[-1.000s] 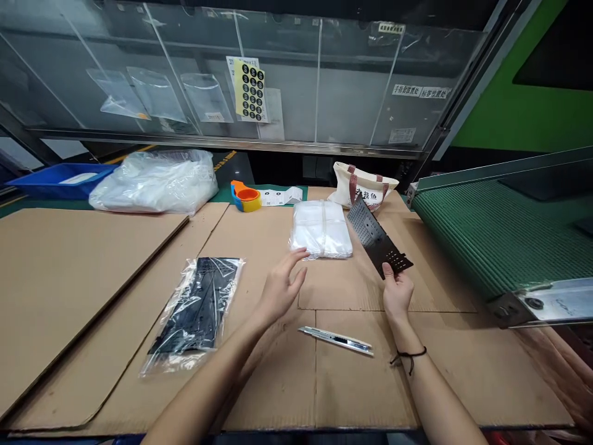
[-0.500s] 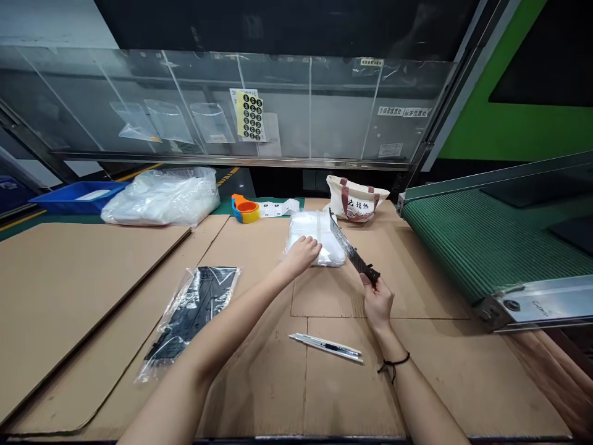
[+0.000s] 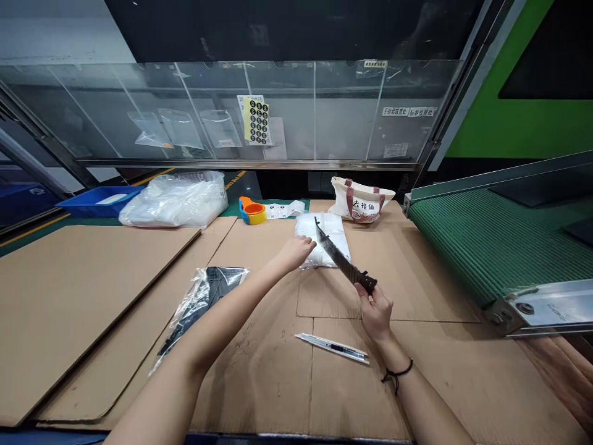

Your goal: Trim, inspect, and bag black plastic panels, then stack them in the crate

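My right hand grips the lower end of a long, thin black perforated part, which slants up to the left. My left hand is closed at the left edge of a stack of clear plastic bags; what its fingers pinch, if anything, is too small to make out. Below the hands a silver utility knife lies on the cardboard. To the left, partly behind my left forearm, lies a clear bag with black parts inside.
An orange and yellow tape dispenser, a paper strip and a cloth bag stand at the back. A plastic bundle and blue tray are back left. A green conveyor runs along the right.
The black part has swung left, its upper end now over the plastic bags. The whole view has shifted slightly; my left hand stays by the bag stack.
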The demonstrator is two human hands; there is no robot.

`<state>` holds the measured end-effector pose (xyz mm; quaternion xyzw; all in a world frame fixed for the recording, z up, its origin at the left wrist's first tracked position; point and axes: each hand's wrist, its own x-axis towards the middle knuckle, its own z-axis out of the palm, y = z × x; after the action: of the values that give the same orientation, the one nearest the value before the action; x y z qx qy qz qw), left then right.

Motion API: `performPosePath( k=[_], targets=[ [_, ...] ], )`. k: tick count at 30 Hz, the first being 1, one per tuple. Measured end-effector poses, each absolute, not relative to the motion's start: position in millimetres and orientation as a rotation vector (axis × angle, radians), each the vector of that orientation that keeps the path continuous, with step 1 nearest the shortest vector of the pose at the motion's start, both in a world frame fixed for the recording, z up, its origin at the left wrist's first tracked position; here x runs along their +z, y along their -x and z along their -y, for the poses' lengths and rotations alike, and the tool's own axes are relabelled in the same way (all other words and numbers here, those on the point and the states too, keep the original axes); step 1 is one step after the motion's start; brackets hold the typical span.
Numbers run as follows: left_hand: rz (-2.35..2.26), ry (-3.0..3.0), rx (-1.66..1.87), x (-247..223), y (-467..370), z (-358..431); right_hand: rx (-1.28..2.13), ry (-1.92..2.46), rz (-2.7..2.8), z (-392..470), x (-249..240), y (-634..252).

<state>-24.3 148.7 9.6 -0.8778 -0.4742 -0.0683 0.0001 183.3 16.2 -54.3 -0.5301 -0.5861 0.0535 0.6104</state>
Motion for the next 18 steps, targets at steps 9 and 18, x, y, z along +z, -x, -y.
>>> performPosePath(
  k=[9,18],
  targets=[
    [1.901,2.725,-0.224,10,19,-161,0.086,1.292,1.312,-11,-58,-184],
    [2.264,2.714,-0.767,11,13,-167,0.068,1.308,1.381,-13,-55,-183]
  ],
)
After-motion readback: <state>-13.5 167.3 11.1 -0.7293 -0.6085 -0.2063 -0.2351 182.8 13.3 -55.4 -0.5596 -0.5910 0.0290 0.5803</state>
